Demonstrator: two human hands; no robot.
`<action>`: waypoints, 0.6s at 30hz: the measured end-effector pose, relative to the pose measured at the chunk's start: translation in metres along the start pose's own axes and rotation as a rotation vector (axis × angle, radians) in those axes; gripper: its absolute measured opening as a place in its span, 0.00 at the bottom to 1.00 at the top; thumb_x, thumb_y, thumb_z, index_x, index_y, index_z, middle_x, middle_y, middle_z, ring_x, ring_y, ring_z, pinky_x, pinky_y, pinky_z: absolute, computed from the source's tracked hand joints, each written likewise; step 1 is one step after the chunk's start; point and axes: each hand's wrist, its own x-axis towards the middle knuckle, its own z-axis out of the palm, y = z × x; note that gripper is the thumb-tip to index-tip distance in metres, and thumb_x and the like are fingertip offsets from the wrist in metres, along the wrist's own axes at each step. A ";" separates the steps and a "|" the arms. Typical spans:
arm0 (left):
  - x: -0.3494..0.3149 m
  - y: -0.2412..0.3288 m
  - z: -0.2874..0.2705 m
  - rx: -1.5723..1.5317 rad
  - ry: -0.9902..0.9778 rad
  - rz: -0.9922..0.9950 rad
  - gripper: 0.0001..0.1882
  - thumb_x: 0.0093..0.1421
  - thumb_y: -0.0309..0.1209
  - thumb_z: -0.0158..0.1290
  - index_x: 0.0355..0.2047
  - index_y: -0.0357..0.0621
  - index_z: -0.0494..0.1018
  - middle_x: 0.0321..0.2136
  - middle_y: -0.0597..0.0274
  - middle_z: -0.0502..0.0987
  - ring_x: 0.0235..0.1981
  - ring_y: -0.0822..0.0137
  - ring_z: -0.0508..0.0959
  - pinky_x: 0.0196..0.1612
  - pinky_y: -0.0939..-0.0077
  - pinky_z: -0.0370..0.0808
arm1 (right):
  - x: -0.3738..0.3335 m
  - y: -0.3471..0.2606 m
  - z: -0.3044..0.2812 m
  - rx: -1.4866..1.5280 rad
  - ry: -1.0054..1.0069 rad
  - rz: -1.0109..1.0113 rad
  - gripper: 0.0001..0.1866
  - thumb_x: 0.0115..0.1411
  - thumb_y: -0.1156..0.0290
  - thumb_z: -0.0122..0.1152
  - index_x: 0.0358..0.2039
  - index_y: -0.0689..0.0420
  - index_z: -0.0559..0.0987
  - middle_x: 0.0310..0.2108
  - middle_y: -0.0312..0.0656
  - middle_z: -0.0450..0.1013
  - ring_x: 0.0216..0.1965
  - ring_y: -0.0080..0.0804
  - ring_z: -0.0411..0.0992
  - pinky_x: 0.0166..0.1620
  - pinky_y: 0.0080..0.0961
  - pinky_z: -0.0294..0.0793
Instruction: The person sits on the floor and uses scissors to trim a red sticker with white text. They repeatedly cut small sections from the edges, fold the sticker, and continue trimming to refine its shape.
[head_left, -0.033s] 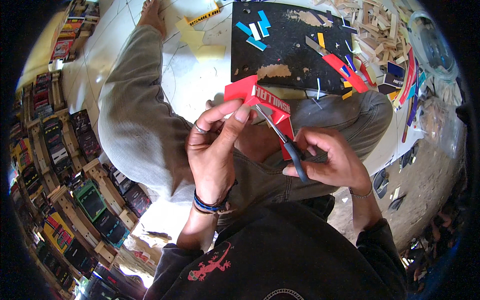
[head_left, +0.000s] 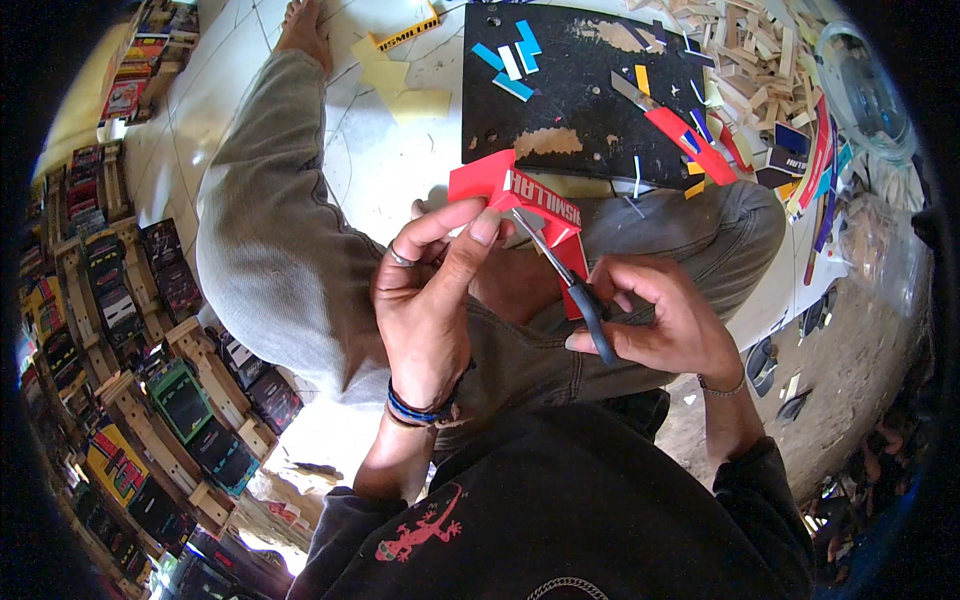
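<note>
Between the thumb and fingers of my left hand [head_left: 430,270] is a folded red strip [head_left: 485,180] with white lettering, bent at angles, its tail hanging down on the right. My right hand [head_left: 665,315] holds a pair of scissors [head_left: 592,318] with dark handles, thumb and fingers at the loops. The scissors' metal blades point up and left, and their tips meet the red strip close to my left thumb. How far the blades are apart is hard to make out. Both hands are above my lap.
Ahead lies a worn black board [head_left: 560,110] with blue and white strips [head_left: 512,62] and a red-handled cutter knife [head_left: 665,125]. Wooden sticks [head_left: 740,50] are heaped at the far right, near a clear plastic bag [head_left: 880,240]. Yellow paper [head_left: 385,75] lies left of the board. Small decorated wooden pieces [head_left: 185,400] stand in rows at left.
</note>
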 end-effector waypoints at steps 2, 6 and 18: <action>0.000 0.000 0.000 -0.021 -0.002 -0.009 0.11 0.62 0.20 0.60 0.46 0.36 0.78 0.38 0.54 0.84 0.40 0.64 0.84 0.49 0.73 0.78 | 0.000 0.000 0.000 -0.006 -0.006 0.016 0.18 0.49 0.65 0.79 0.29 0.58 0.76 0.24 0.32 0.66 0.26 0.22 0.60 0.29 0.22 0.60; 0.000 0.000 -0.001 0.022 -0.014 -0.009 0.11 0.62 0.20 0.60 0.45 0.37 0.78 0.38 0.55 0.84 0.40 0.64 0.84 0.49 0.73 0.78 | -0.001 0.000 -0.003 -0.009 -0.033 0.055 0.18 0.50 0.65 0.79 0.29 0.58 0.76 0.24 0.32 0.66 0.26 0.22 0.60 0.29 0.22 0.60; -0.001 -0.004 -0.005 0.194 -0.006 0.055 0.11 0.61 0.18 0.61 0.44 0.37 0.81 0.38 0.61 0.84 0.38 0.77 0.80 0.50 0.83 0.72 | -0.001 -0.004 -0.012 0.010 -0.062 0.064 0.17 0.51 0.66 0.77 0.26 0.59 0.74 0.23 0.32 0.64 0.26 0.21 0.59 0.29 0.21 0.60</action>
